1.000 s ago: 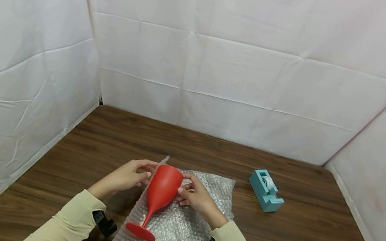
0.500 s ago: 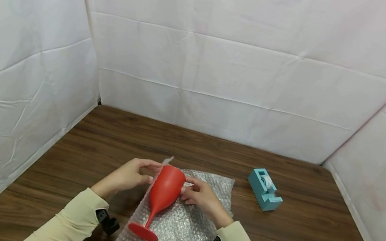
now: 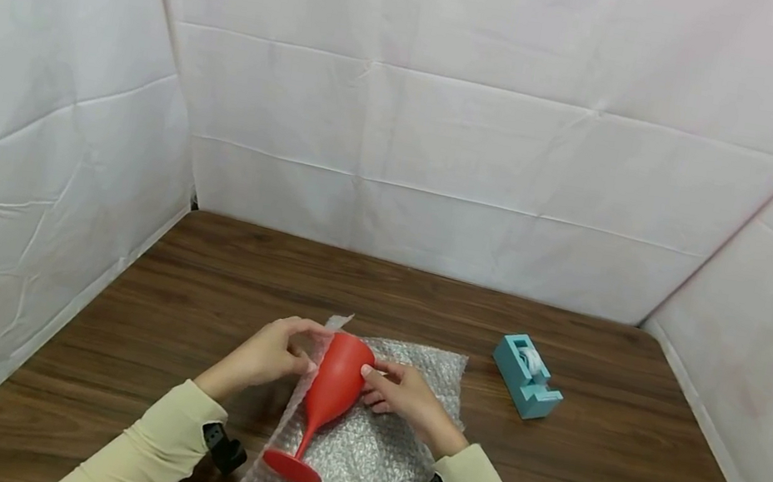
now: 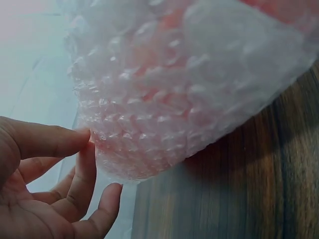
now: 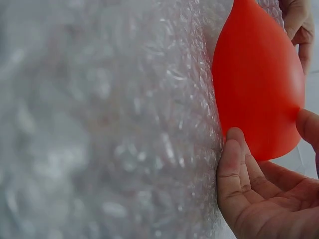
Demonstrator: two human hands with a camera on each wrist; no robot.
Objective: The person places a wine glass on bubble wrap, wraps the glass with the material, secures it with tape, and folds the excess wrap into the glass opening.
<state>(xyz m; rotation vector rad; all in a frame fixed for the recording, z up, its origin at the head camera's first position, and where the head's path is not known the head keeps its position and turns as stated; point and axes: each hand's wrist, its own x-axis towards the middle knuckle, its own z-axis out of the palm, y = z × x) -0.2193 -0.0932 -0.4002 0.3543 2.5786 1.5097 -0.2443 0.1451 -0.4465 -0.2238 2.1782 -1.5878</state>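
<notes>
A red plastic goblet [image 3: 339, 377] lies tilted on a sheet of bubble wrap [image 3: 374, 462], bowl away from me and round foot toward me. My left hand [image 3: 268, 353] pinches the wrap's left edge, which is lifted against the side of the bowl. In the left wrist view, thumb and fingers meet at the edge of the bubble wrap [image 4: 149, 109], with red showing through it. My right hand [image 3: 410, 401] holds the bowl near its rim. The right wrist view shows that thumb against the goblet [image 5: 259, 84] and the fingers between bowl and wrap.
A light-blue tape dispenser [image 3: 527, 377] with a roll of clear tape stands right of the wrap on the dark wooden table [image 3: 627, 448]. White cloth walls [image 3: 405, 126] close off the back and both sides. A black wrist camera [image 3: 223, 449] sits on each sleeve.
The goblet and both hands have shifted slightly right. The wrap's left edge has come further up against the bowl, and the right thumb has moved onto the bowl's side.
</notes>
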